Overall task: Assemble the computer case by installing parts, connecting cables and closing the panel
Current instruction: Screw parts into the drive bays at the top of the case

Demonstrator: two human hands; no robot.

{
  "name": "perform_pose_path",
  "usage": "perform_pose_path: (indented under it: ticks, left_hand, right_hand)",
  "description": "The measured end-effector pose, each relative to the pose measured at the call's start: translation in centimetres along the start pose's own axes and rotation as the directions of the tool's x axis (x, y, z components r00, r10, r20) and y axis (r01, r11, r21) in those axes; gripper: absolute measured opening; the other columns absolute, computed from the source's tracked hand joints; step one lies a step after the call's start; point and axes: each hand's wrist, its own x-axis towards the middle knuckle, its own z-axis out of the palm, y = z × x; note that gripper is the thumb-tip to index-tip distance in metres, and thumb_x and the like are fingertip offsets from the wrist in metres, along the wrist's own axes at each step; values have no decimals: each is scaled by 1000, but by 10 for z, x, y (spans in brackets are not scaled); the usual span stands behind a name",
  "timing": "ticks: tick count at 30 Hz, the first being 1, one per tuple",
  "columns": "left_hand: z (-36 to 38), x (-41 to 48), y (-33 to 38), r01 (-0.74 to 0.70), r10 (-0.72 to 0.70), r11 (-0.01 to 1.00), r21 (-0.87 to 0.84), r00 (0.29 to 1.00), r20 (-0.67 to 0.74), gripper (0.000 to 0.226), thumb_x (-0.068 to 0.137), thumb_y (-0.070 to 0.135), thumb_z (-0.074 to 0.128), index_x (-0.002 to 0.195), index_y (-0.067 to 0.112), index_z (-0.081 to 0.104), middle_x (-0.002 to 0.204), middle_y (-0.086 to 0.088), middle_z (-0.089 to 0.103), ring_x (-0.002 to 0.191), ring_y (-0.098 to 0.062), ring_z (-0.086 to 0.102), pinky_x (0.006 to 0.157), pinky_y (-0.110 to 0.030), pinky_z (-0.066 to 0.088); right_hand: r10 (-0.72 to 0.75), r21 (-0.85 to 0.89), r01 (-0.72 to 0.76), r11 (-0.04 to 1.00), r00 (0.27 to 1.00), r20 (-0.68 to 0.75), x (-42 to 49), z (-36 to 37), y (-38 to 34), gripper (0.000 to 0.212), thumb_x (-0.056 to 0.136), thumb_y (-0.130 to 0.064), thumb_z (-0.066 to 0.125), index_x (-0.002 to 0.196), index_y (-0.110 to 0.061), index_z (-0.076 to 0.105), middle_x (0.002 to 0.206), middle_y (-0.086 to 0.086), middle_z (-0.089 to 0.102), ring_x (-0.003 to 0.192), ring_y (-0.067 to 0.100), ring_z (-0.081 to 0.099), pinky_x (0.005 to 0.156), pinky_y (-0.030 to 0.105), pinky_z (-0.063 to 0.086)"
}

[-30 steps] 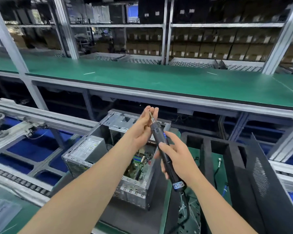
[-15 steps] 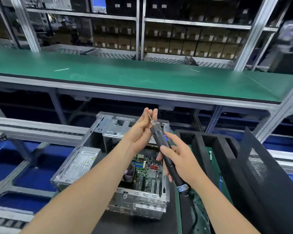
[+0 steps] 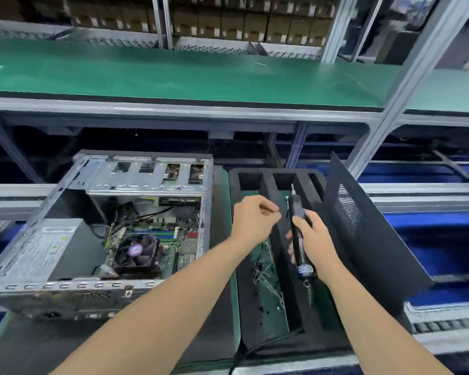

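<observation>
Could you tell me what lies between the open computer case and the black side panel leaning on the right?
In the head view, a black foam tray lies between the case and panel, with both hands above it.

Factory assembly line: green-matted workbench (image 3: 173, 77) beyond the hands, shelves of cartons (image 3: 228, 23) behind it, aluminium conveyor rails (image 3: 417, 196) to the right.

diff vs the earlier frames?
Left hand let go of the screwdriver tip and drew back left, fingers pinched; whether it holds anything, can't tell. Both hands shifted right of the open case, over the foam tray. Unchanged: right hand grips the screwdriver upright.
</observation>
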Motion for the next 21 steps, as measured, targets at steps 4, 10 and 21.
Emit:
perform_pose_path:
  ticks: [4, 10, 21]
  left_hand:
    - [56, -18, -36, 37, -111, 906, 423, 982, 152, 16, 81, 10, 73, 82, 26, 70, 83, 10, 72, 90, -13, 67, 89, -33, 54]
    - [82, -24, -90, -114, -247, 700, 705, 887, 389, 29, 87, 6, 67, 107, 26, 73, 106, -2, 75, 102, -23, 67, 92, -32, 52]
    - [64, 12, -126, 155, -53, 873, 463, 973, -226, 17, 91, 4, 72, 98, 18, 78, 129, 1, 52, 117, -17, 51, 100, -25, 38]
  right_hand:
    - [56, -132, -56, 990, 998, -6, 10, -19, 38, 42, 103, -43, 60, 142, -34, 50, 115, 7, 73, 80, 19, 69, 76, 40, 61]
    - [98, -238, -58, 970, 982, 161, 18, -27, 74, 52, 101, -50, 60, 150, -43, 45, 135, -13, 61, 113, 12, 61, 93, 37, 50]
    - [150, -29, -147, 989, 967, 206, 28, -25, 95, 44, 101, -36, 63, 141, -44, 48, 77, 1, 74, 52, 21, 66, 51, 36, 59]
